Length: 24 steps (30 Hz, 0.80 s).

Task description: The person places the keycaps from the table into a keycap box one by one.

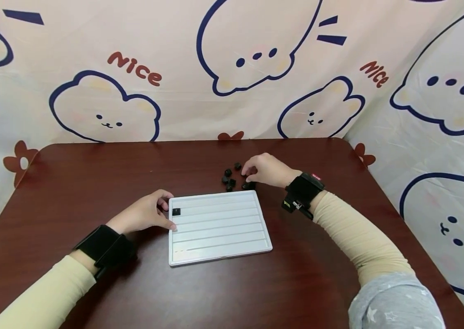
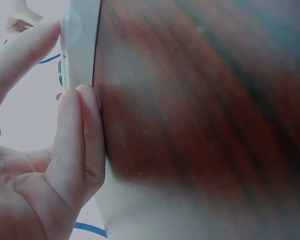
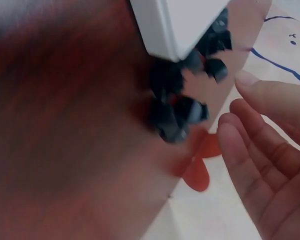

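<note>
Both hands are bare, the left hand (image 1: 143, 212) and the right hand (image 1: 271, 170) alike. The left wrist wears a broad black band (image 1: 104, 249), with a plain pale-yellow sleeve (image 1: 44, 297) below it. The right wrist carries a black strap (image 1: 305, 186) with a small red tag (image 1: 316, 177) at its far edge, its white lettering too small to read, and a dark casing (image 1: 293, 204) at its near edge with yellow and white marks. The pale-yellow right sleeve (image 1: 359, 233) is finely creased; nearer, a light-grey garment sleeve (image 1: 396, 301) printed with white stars overlaps it.
</note>
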### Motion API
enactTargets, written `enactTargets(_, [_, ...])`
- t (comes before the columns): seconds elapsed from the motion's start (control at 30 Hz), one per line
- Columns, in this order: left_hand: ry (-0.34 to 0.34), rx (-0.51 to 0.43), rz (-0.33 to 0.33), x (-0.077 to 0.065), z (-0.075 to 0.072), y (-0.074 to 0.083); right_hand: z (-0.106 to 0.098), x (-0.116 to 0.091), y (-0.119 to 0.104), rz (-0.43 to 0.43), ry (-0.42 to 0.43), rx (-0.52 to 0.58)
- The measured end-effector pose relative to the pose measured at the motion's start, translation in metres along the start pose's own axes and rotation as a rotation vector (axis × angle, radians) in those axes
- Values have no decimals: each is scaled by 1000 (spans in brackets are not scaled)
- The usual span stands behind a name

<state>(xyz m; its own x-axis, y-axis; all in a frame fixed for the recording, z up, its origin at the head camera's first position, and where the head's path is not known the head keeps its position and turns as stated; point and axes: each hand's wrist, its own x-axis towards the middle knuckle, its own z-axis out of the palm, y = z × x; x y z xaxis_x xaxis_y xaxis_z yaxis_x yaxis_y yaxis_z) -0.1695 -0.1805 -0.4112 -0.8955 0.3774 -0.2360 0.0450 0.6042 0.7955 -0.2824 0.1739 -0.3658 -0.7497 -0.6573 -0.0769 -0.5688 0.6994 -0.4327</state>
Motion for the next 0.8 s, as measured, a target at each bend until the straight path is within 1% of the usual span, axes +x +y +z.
enactTargets(0.13, [-5,-7,-6,-3,1,-2,13,1,0,17,-21,39])
enactTargets(0.27, [-7,-12,-13,-2,1,-5,19,0,0,22,-14,36])
enactTargets(0.4, [-6,-13,-14,-2,1,-6,22,2,0,15,-15,31])
enactTargets(0.63, [-7,-10,-3,-1,-1,-3,22,5,2,14,-26,-15])
enactTargets(0.8, [-12,-1,-5,1,-2,-1,19,5,3,6,-22,-8])
